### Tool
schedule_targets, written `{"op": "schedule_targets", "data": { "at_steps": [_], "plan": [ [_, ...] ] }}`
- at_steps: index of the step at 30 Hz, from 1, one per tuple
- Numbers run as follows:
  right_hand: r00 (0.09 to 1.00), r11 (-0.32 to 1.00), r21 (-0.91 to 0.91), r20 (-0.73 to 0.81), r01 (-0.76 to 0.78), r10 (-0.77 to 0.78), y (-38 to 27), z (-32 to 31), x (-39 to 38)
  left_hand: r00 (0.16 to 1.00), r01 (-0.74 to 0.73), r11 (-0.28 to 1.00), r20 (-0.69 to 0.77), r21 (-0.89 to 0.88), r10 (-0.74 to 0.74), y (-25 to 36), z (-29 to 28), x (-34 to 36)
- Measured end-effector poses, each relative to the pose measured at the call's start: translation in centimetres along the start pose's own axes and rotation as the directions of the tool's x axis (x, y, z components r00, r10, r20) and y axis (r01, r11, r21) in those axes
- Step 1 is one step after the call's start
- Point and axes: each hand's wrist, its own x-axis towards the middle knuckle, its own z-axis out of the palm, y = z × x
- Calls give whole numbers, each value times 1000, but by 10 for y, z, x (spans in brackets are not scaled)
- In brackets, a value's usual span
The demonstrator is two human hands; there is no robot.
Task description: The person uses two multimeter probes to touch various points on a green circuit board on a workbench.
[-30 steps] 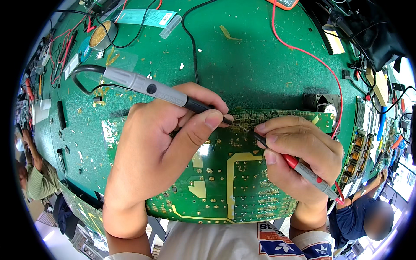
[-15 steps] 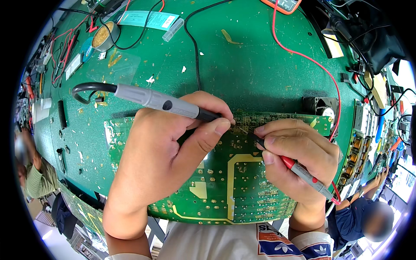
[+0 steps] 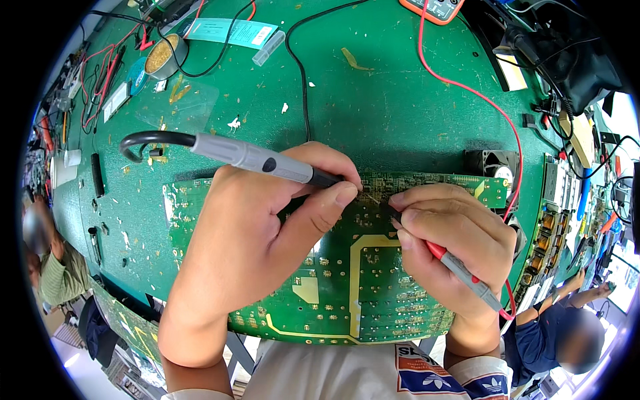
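A large green circuit board [image 3: 327, 280] lies in front of me, partly covered by both hands. My left hand [image 3: 267, 213] pinches a grey and black test probe [image 3: 257, 159], its black cable curling off the back end. Between the fingers and thumb of my right hand [image 3: 460, 240] is a red and grey test probe [image 3: 460, 270] with a dark front end. Both tips point at the dense small parts near the board's far edge, close together. Whether either tip touches the board is too small to tell.
An orange multimeter [image 3: 432, 9] sits at the far edge, with a red lead [image 3: 477, 90] running down on the right. A black fan [image 3: 490, 163] stands by the board's far right corner. Far left are a round tin [image 3: 165, 59] and a teal card [image 3: 230, 32]. Other people work at both sides.
The rear of the left probe has swung slightly right and down. My right hand has shifted a little left, and its probe stands a bit steeper.
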Motion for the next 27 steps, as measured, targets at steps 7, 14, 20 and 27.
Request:
{"op": "schedule_targets", "data": {
  "at_steps": [7,14,20,27],
  "plan": [
    [998,998,13,-7,-68,68,-9,-1,2,999,52,999,4,3,-52,5,0,-1],
    [997,996,50,40,-69,67,-13,-5,2,993,-93,993,-69,68,97,2,2,0],
    [998,998,41,39,-45,43,-14,-4,1,989,-111,992,-93,52,115,3,2,-2],
    [1000,999,33,-2,14,-14,-8,-4,-2,995,-71,996,-71,54,75,9,1,-3]
  ]
}}
